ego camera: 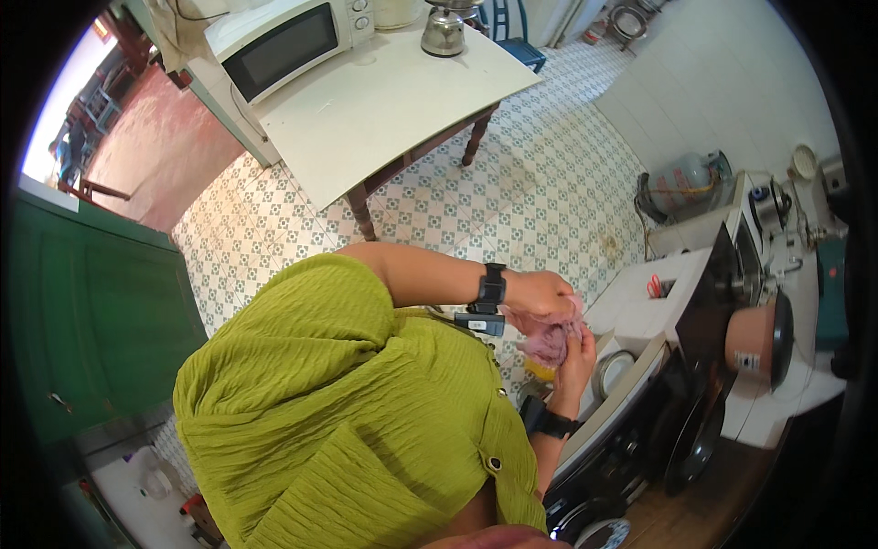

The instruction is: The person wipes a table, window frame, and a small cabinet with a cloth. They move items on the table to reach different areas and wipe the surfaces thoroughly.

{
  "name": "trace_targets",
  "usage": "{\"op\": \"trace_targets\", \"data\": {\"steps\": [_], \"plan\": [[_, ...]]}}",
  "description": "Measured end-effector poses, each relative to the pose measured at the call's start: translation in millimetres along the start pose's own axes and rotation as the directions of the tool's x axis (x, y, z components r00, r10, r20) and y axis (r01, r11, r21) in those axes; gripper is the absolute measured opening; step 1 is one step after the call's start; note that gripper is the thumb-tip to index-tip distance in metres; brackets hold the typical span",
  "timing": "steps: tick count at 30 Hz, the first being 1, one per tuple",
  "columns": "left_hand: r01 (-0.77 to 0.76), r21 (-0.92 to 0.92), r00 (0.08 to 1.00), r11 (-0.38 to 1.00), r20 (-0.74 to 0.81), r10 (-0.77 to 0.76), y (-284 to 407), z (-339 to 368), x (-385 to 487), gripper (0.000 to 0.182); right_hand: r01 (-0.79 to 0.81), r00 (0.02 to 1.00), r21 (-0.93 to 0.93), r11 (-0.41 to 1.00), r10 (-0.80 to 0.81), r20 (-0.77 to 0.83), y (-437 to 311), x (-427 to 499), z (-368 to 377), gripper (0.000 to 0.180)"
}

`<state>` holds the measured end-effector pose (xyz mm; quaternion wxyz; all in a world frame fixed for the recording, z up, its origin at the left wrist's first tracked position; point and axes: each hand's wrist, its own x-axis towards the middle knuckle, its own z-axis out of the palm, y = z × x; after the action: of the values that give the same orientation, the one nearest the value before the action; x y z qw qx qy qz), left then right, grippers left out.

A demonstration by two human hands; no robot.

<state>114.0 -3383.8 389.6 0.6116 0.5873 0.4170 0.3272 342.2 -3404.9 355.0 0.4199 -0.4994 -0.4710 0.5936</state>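
A crumpled pink cloth (549,343) is bunched between my two hands, in front of my green shirt. My left hand (542,294) grips its upper part, with the fingers curled in. From below, my right hand (577,353) pinches the cloth's side between thumb and fingers. Both wrists wear black straps with small devices. Something yellow (540,370) shows just under the cloth; what it is I cannot tell. The hands are beside the front edge of the stove counter, where a round metal lid or pan (615,374) stands in an opening below.
Along the counter are a brown pot (749,340), a dark wok (693,439) and red-handled scissors (654,285). A gas cylinder (679,185) sits by the wall. The white-topped table (398,103) holds a microwave (285,51) and a metal kettle (443,33). Behind me is a green cabinet (96,309).
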Motion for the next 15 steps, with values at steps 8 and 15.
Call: {"op": "trace_targets", "data": {"steps": [8, 15], "plan": [[0.093, -0.14, 0.906, 0.986, -0.398, -0.142, -30.9, -123.0, 52.0, 0.031, -0.115, 0.957, -0.027, 0.993, 0.118, 0.265, -31.7, 189.3, 55.6, 0.028], [0.188, -0.238, 0.704, 0.953, -0.644, -0.3, -26.2, -205.4, 81.6, 0.033, -0.117, 0.842, -0.071, 0.991, 0.136, 0.521, -68.4, 364.0, 101.8, 0.025]]}}
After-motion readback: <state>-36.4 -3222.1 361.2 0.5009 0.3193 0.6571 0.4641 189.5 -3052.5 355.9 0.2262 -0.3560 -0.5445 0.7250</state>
